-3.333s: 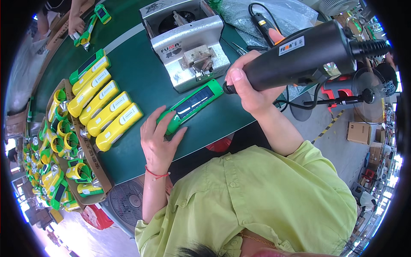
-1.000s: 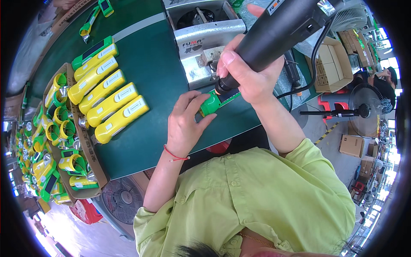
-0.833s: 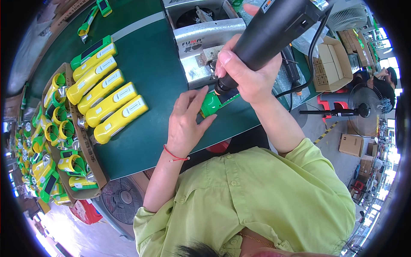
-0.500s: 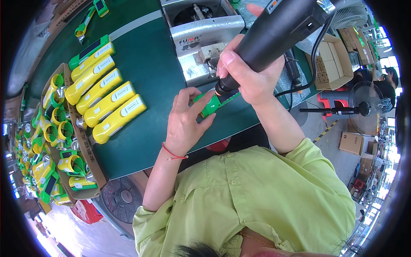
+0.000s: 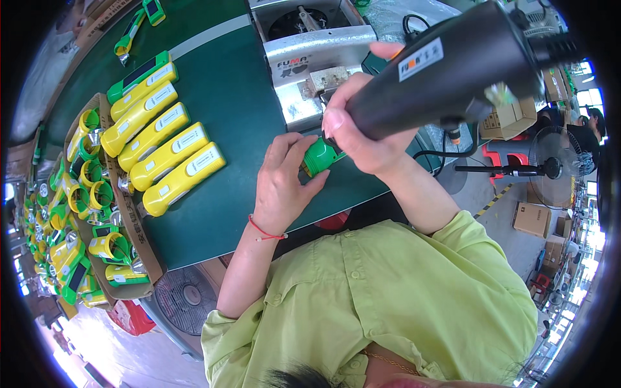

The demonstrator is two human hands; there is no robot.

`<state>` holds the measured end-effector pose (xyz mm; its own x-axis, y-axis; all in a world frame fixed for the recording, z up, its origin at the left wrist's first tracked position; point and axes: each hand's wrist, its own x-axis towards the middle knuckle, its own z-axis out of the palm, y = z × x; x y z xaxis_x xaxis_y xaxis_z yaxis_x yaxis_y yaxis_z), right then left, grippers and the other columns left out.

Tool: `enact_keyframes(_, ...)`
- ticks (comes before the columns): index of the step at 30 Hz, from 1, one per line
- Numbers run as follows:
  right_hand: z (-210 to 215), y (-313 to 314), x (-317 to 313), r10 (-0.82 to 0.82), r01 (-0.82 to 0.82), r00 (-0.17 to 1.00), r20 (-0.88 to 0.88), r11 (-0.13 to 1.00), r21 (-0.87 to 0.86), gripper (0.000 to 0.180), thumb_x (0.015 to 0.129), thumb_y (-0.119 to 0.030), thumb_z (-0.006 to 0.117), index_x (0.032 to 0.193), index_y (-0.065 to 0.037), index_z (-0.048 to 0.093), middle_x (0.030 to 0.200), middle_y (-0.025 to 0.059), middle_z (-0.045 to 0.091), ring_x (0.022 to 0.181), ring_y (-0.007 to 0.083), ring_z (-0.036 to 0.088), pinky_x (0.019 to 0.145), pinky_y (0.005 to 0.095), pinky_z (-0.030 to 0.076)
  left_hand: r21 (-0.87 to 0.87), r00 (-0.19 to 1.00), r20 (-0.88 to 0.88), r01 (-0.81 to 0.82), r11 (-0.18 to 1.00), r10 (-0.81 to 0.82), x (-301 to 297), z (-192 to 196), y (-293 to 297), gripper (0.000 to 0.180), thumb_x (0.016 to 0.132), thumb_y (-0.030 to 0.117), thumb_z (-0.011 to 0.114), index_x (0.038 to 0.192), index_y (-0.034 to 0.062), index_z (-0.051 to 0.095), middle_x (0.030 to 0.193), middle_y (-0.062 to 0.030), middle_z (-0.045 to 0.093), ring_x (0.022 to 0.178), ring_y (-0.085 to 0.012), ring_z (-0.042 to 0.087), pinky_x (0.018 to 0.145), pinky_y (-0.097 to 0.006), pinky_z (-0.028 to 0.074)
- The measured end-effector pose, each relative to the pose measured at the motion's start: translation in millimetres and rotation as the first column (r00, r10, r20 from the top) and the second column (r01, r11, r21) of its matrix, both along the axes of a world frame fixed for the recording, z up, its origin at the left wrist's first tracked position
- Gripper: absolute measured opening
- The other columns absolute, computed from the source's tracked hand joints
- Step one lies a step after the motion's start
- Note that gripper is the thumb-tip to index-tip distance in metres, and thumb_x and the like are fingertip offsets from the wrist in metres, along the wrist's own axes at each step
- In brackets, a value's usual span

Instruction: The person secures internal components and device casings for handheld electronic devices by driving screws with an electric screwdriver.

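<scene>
My right hand (image 5: 369,139) is closed round the front part of a black electric screwdriver (image 5: 446,71), whose body leans up to the right, its cable trailing off. The screwdriver's tip is hidden behind my fingers. Under it, my left hand (image 5: 278,178) pinches a green plastic flashlight body (image 5: 318,158) by its round threaded end, low over the table edge. My right hand covers the far part of that body. To the left lies a slanted row of several yellow flashlights (image 5: 184,179), with a green one bearing a dark panel at its top end.
A metal screw feeder (image 5: 317,48) stands just beyond my hands. At left a cardboard box (image 5: 139,246) holds several yellow-and-green flashlights. Two green pieces lie at the table's (image 5: 226,84) far left. On the right are a fan (image 5: 550,168), open cartons and a red stool.
The screwdriver has tipped over, its back end swinging right and down toward the camera. Its tip, visible on the green body before, is now hidden. My left hand stays nearly still.
</scene>
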<state>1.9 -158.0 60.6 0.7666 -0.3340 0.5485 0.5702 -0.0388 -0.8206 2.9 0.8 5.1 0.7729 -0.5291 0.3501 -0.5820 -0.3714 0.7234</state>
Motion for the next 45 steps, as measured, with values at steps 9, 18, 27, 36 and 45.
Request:
enact_keyframes(9,-4,9,17,-0.077,0.064,0.993,-0.089,0.988,-0.142,0.061,0.071,-0.004,0.076,0.124,0.0,0.045,0.095,0.0074,0.06,0.072,0.0141,0.061,0.066,0.0268,0.051,-0.014,1.0,-0.026,-0.012,1.0,0.011,2,-3,0,0.048,0.067,0.007,0.082,0.111,-0.0016,0.064,0.107,-0.0132,0.059,0.085,-0.0292,0.064,0.072,-0.037,0.053)
enact_keyframes(18,26,-14,7,-0.047,-0.01,0.961,0.273,0.979,0.204,0.023,0.08,0.001,0.07,0.101,0.005,0.061,0.076,0.0077,0.066,0.062,0.0125,0.063,0.059,0.0245,0.051,0.008,1.0,0.018,0.023,1.0,-0.024,7,0,4,0.047,0.069,0.009,0.081,0.112,0.0003,0.065,0.111,-0.0164,0.066,0.097,-0.0315,0.067,0.081,-0.037,0.055)
enact_keyframes(27,36,-34,31,-0.056,0.165,0.954,0.296,0.919,-0.358,0.072,0.086,0.008,0.058,0.145,0.008,0.017,0.073,0.0127,0.062,0.058,0.0168,0.061,0.058,0.0299,0.054,0.025,0.995,-0.092,-0.03,0.999,0.032,2,7,5,0.049,0.069,0.008,0.081,0.115,0.0022,0.064,0.115,-0.0159,0.064,0.103,-0.0324,0.065,0.089,-0.038,0.053)
enact_keyframes(36,54,-19,41,0.25,-0.2,0.964,0.096,0.91,-0.364,0.017,0.073,0.008,0.068,0.088,0.004,0.06,0.073,0.009,0.063,0.062,0.014,0.061,0.054,0.0262,0.048,0.029,0.992,-0.127,-0.011,1.0,0.014,2,10,6,0.048,0.07,0.009,0.081,0.115,0.0026,0.064,0.114,-0.0153,0.064,0.101,-0.0323,0.065,0.086,-0.037,0.053)
enact_keyframes(45,31,-23,-2,0.196,-0.204,0.965,0.173,0.979,0.029,0.007,0.079,0.005,0.067,0.08,0.004,0.061,0.071,0.0081,0.064,0.056,0.0127,0.062,0.051,0.0253,0.05,0.006,0.999,-0.046,0.005,1.0,-0.005,6,3,6,0.048,0.069,0.008,0.081,0.114,0.0019,0.064,0.112,-0.0157,0.066,0.102,-0.0328,0.065,0.088,-0.038,0.053)
